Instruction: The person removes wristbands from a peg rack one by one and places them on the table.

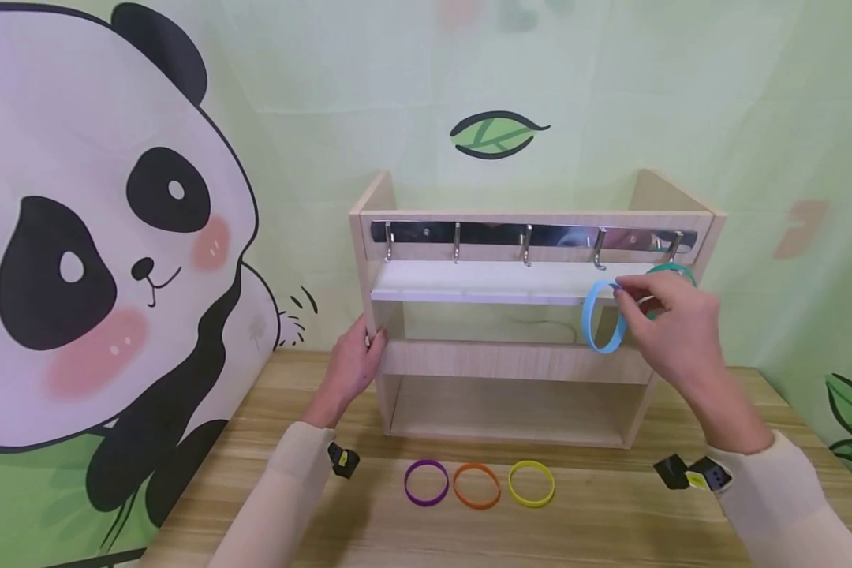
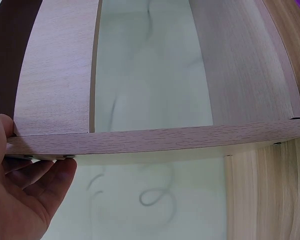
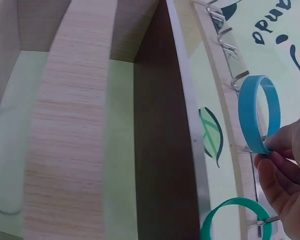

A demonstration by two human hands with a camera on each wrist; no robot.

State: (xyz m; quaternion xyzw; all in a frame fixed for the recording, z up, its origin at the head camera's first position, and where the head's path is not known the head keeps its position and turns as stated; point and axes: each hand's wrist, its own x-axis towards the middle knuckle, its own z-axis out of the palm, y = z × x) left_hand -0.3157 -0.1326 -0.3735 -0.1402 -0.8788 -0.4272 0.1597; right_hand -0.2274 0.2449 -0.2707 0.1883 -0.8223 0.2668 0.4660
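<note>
Between thumb and fingers, my right hand (image 1: pixel 678 323) pinches a light blue wristband (image 1: pixel 591 319) by its edge. The band hangs as an upright loop before the right part of the wooden shelf (image 1: pixel 468 359), just below the hook rail (image 1: pixel 493 234). A green wristband (image 3: pixel 240 201) hangs on the rightmost hook, partly hidden behind my hand in the head view. My left hand (image 1: pixel 351 359) grips the shelf's left side panel (image 2: pixel 155 141), thumb at the front and fingers on the outer face.
Purple (image 1: pixel 426 483), orange (image 1: pixel 476 485) and yellow (image 1: pixel 531 483) wristbands lie in a row on the wooden table (image 1: pixel 369 536) before the shelf. Several metal hooks line the rail. Behind stands a green backdrop (image 1: pixel 312 158) with a panda picture.
</note>
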